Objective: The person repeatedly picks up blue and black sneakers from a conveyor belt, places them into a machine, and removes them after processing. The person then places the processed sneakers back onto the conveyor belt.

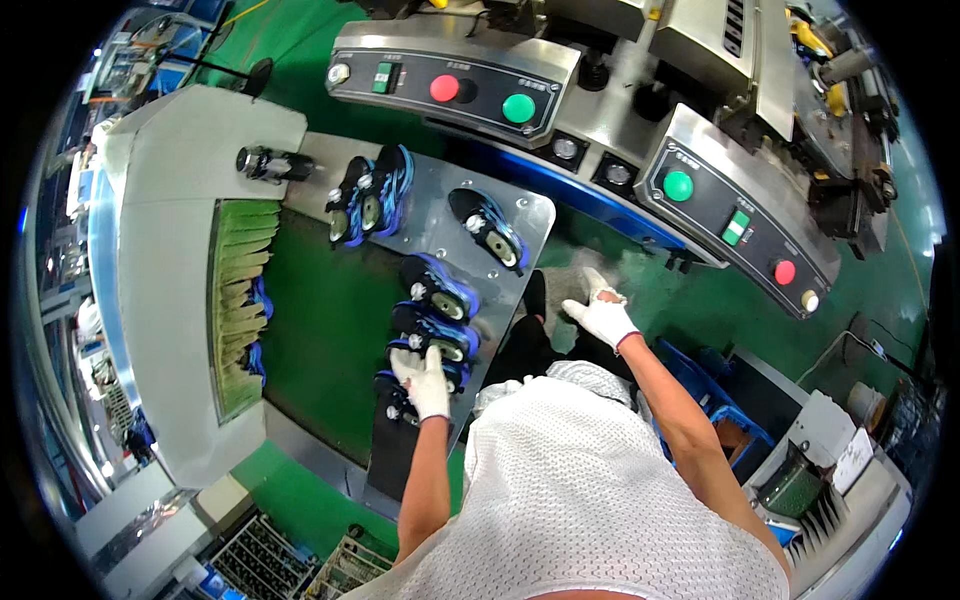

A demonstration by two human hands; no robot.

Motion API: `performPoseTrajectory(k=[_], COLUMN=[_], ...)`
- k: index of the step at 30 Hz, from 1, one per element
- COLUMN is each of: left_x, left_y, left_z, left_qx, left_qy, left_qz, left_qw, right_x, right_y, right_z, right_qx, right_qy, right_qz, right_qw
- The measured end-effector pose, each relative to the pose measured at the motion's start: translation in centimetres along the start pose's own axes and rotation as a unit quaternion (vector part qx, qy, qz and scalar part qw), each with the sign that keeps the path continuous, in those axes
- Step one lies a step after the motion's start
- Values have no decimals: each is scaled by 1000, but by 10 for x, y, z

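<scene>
Several black shoes with blue and purple patterns lie on a grey metal tabletop around an opening. My left hand (424, 384), in a white glove, is over the nearest shoes, thumb and fingers apart, touching or just above a shoe (458, 376) that it partly hides. Just beyond it lie a second shoe (436, 334) and a third shoe (440, 288). My right hand (603, 318), gloved in white too, is off the table in front of my body. Its thumb and fingers are spread with nothing in them.
Ahead stands a metal machine with a left control panel (450, 92) and a right control panel (738, 208). A far shoe (488, 230) and a pair of shoes (370, 195) sit on the tabletop (430, 215). At left a grey machine (165, 300) has a strip curtain (242, 310), shoes showing behind.
</scene>
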State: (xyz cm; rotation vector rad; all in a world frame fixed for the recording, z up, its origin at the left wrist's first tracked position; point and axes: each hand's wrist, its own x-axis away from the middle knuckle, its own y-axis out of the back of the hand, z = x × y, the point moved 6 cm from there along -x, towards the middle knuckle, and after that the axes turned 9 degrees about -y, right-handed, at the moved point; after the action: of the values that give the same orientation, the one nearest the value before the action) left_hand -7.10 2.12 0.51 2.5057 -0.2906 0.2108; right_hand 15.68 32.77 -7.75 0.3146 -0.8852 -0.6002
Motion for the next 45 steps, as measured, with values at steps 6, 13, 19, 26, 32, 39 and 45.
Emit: performPoseTrajectory(k=[6, 13, 19, 26, 32, 39, 45], left_x=[-16, -34, -51, -73, 67, 291, 541], left_y=[-45, -21, 31, -20, -177, -249, -271], left_z=[60, 78, 10, -79, -185, -232, -277], left_qx=[-185, -40, 308, 38, -60, -174, -24], left_qy=[124, 301, 211, 23, -192, -414, -414], left_qz=[-69, -87, -32, 206, 499, 653, 817], left_qw=[972, 949, 927, 978, 843, 609, 400], right_x=[-22, -99, -86, 29, 182, 355, 535], right_y=[-9, -74, -30, -7, 60, 105, 95], right_z=[82, 169, 176, 54, 1, -107, -209], right_qx=[20, 107, -44, -432, -466, -700, -594], right_qy=[55, 140, -60, -165, -146, -156, -140], right_qz=[-16, -101, 70, -50, -207, -431, -719], right_qw=[998, 979, 995, 885, 848, 547, 332])
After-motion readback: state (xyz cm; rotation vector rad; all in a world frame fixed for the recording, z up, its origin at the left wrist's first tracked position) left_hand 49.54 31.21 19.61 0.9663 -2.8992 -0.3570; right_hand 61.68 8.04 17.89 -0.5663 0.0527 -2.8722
